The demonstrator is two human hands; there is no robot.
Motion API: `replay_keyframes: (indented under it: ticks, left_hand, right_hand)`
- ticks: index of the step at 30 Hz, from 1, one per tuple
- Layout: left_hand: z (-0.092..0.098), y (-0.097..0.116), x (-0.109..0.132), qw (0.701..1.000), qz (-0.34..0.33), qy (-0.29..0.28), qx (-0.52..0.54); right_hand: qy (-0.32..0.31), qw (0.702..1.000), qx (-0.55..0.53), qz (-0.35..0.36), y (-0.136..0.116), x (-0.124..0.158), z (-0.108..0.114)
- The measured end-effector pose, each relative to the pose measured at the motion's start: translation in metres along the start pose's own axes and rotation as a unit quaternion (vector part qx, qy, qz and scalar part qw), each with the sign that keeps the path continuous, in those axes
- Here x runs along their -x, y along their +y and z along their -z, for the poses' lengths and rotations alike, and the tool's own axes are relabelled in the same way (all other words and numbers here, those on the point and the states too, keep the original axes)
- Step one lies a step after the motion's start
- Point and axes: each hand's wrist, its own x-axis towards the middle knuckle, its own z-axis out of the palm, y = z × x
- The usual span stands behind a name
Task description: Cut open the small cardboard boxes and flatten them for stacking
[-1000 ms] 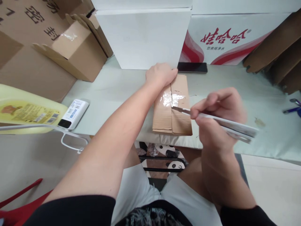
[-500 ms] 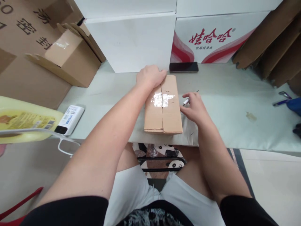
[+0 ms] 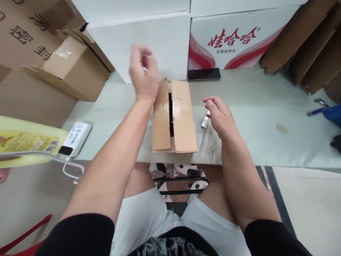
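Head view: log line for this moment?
box: flaps parted | left hand: above box, blurred | right hand: open, beside knife

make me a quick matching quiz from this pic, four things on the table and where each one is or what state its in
Things:
1 small cardboard box
2 phone
3 power bank
4 knife

Places or states:
a lying against the red and white carton
b beside the right hand
c mid-table, top flaps parted
d at the table's left edge, near the yellow jug

Pairs: 1-c, 2-a, 3-d, 4-b
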Motion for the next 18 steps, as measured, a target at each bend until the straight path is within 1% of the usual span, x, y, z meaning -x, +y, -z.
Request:
replay_keyframes:
  ticks: [1,2,3,4,7,9,10,11,12,13,14,15,16,17,18]
  left_hand:
    - [0.010,0.001,0.004,0.998,0.001,0.058,-0.008]
    - [0.021,0.003,0.010,0.996,0.018,0.082,-0.020]
    - [0.032,0.005,0.018,0.997,0.032,0.071,-0.022]
    - [0.044,0.008,0.028,0.998,0.037,0.042,-0.021]
    - [0.073,0.014,0.065,0.994,0.022,-0.106,-0.029]
    - [0.086,0.011,0.088,0.980,0.018,-0.197,-0.022]
    - [0.092,0.006,0.098,0.974,0.035,-0.224,-0.014]
    - [0.096,-0.002,0.106,0.974,0.049,-0.223,0.003]
    - [0.100,-0.012,0.112,0.976,0.068,-0.206,0.025]
    - [0.105,-0.024,0.117,0.979,0.099,-0.173,0.042]
    - [0.109,-0.038,0.121,0.978,0.146,-0.135,0.062]
    - [0.113,-0.053,0.126,0.975,0.184,-0.084,0.088]
    - [0.117,-0.068,0.130,0.970,0.214,-0.060,0.103]
    - [0.121,-0.082,0.134,0.965,0.232,-0.053,0.107]
    - [0.124,-0.094,0.138,0.962,0.245,-0.061,0.109]
  right_hand:
    - [0.000,1.000,-0.006,0.004,-0.001,0.000,0.000]
    - [-0.002,1.000,-0.008,0.011,-0.001,-0.001,-0.001]
    - [-0.006,1.000,-0.008,0.019,0.000,-0.002,-0.001]
    - [-0.010,1.000,-0.007,0.027,0.000,-0.002,-0.002]
    - [-0.027,0.999,-0.007,0.042,0.002,-0.003,-0.004]
    - [-0.035,0.998,-0.009,0.043,0.003,-0.002,-0.004]
    - [-0.039,0.998,-0.009,0.041,0.004,-0.002,-0.004]
    - [-0.042,0.998,-0.007,0.036,0.005,-0.002,-0.004]
    - [-0.045,0.999,-0.004,0.029,0.007,-0.002,-0.003]
    - [-0.050,0.999,0.000,0.018,0.008,-0.001,-0.003]
    - [-0.057,0.998,0.006,0.005,0.010,-0.001,-0.003]
    - [-0.067,0.998,0.016,-0.006,0.012,-0.002,-0.002]
    - [-0.080,0.996,0.031,-0.015,0.013,-0.002,-0.003]
    - [-0.098,0.994,0.049,-0.019,0.014,-0.002,-0.003]
    - [-0.124,0.990,0.068,-0.019,0.014,-0.002,-0.003]
